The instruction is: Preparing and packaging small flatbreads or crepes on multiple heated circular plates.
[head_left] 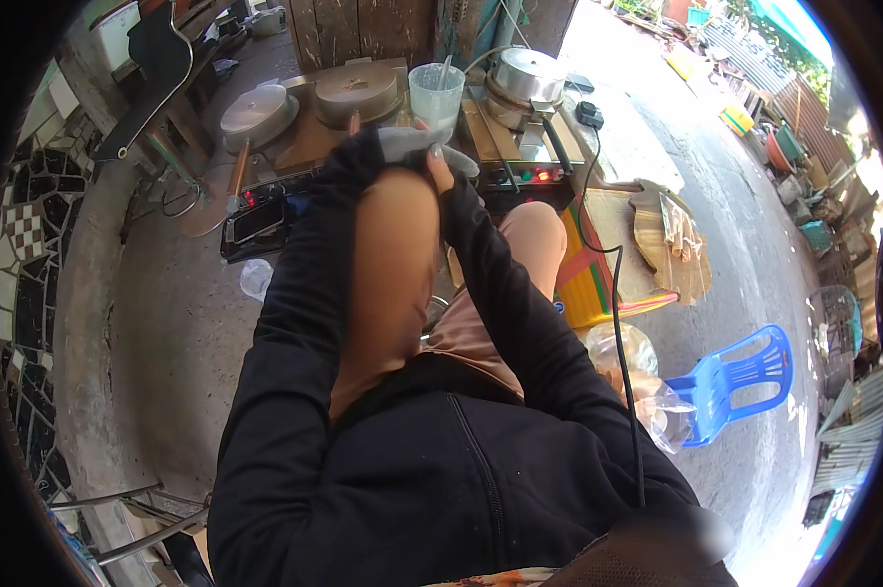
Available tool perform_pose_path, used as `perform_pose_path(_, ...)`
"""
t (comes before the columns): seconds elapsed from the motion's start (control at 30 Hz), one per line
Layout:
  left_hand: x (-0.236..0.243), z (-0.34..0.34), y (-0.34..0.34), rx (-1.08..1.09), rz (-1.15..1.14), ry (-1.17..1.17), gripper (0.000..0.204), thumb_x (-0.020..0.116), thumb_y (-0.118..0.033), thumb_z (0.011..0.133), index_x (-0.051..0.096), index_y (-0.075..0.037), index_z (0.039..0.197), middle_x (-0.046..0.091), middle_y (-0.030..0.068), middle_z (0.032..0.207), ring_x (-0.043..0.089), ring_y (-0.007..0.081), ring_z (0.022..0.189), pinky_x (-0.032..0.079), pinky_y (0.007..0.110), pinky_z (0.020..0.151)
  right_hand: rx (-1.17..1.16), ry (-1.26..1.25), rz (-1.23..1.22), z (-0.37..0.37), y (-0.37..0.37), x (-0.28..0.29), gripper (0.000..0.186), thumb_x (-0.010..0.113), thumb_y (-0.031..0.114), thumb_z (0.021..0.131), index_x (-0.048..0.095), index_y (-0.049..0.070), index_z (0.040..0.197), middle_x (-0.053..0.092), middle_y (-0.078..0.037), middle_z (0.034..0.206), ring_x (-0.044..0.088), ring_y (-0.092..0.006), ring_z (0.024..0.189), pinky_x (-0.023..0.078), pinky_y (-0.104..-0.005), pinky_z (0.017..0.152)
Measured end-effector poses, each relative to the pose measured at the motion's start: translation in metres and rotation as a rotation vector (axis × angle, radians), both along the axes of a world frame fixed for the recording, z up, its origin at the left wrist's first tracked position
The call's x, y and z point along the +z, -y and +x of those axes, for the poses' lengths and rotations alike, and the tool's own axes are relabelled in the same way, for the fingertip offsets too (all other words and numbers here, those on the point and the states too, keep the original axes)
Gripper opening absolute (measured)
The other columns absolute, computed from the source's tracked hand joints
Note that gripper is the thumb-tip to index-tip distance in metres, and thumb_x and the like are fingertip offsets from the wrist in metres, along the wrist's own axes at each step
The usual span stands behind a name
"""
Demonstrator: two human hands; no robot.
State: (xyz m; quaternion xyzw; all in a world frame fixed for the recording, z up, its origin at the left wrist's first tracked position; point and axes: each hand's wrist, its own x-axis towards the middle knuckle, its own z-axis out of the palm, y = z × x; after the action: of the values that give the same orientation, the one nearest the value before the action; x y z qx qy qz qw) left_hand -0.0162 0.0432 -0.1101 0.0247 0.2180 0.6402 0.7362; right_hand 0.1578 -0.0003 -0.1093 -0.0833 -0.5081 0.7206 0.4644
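Grey glove [397,145]: probably light, soft, stretchy; best held by the cuff.
Left hand [409,145]: together with right hand [443,168]; grips, I can't tell.

The person is wearing a black jacket [393,479] with a dark zipper [479,458] running down its front, long creased sleeves [300,293] and brownish-pink trousers [393,249]. A thin black cable [635,445] is crossing the right upper arm.

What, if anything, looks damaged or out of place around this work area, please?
The cardboard piece on the striped box at right has ragged, torn-looking edges; a clear plastic cup sits on the floor, perhaps dropped.
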Motion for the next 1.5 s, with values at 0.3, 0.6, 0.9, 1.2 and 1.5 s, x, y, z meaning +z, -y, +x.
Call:
perform_pose_path(0.3, -0.018, -0.014, -0.011, -0.054, 0.063, -0.038, 0.077, 0.045, -0.052, 0.087, 0.031, 0.003, 0.138, 0.033, 0.0189, 0.142, 0.034, 0.0301, 0.128, 0.019, 0.041, 0.111, -0.004, 0.017, 0.007, 0.002, 0.002, 0.003, 0.049, 0.044, 0.034, 0.097, 0.038, 0.013, 0.141, 0.050, -0.011, 0.128, 0.052, -0.0145, 0.101, 0.044, -0.0232, 0.085)
perform_pose_path(0.6, -0.036, -0.027, -0.022, -0.105, 0.130, -0.075, 0.079, 0.044, -0.055, 0.087, 0.031, 0.004, 0.138, 0.035, 0.0206, 0.140, 0.037, 0.0320, 0.126, 0.021, 0.042, 0.110, -0.033, 0.069, -0.011, 0.004, 0.006, 0.007, 0.049, 0.043, 0.035, 0.097, 0.038, 0.012, 0.141, 0.051, -0.010, 0.126, 0.052, -0.0135, 0.099, 0.043, -0.0224, 0.083)
perform_pose_path(0.9, -0.045, -0.039, -0.045, -0.159, 0.196, -0.112, 0.081, 0.042, -0.057, 0.087, 0.031, 0.006, 0.137, 0.037, 0.0223, 0.138, 0.039, 0.0338, 0.124, 0.024, 0.042, 0.109, -0.071, 0.059, 0.051, 0.003, 0.005, 0.006, 0.049, 0.042, 0.035, 0.097, 0.037, 0.012, 0.141, 0.052, -0.010, 0.125, 0.052, -0.0133, 0.097, 0.044, -0.0220, 0.082)
perform_pose_path(1.2, -0.067, -0.048, -0.055, -0.215, 0.259, -0.149, 0.083, 0.040, -0.059, 0.087, 0.031, 0.008, 0.136, 0.040, 0.0241, 0.136, 0.042, 0.0357, 0.122, 0.026, 0.043, 0.109, -0.036, 0.025, 0.026, 0.005, 0.004, 0.005, 0.055, 0.045, 0.038, 0.096, 0.036, 0.006, 0.140, 0.048, -0.013, 0.129, 0.051, -0.0169, 0.107, 0.041, -0.0260, 0.092)
perform_pose_path(1.5, -0.086, -0.065, -0.064, -0.266, 0.317, -0.185, 0.086, 0.039, -0.062, 0.087, 0.031, 0.009, 0.135, 0.042, 0.0258, 0.134, 0.045, 0.0376, 0.120, 0.029, 0.043, 0.108, -0.046, 0.059, -0.058, 0.008, 0.012, 0.012, 0.049, 0.045, 0.035, 0.097, 0.042, 0.008, 0.137, 0.055, -0.009, 0.118, 0.054, -0.0122, 0.093, 0.044, -0.0217, 0.079)
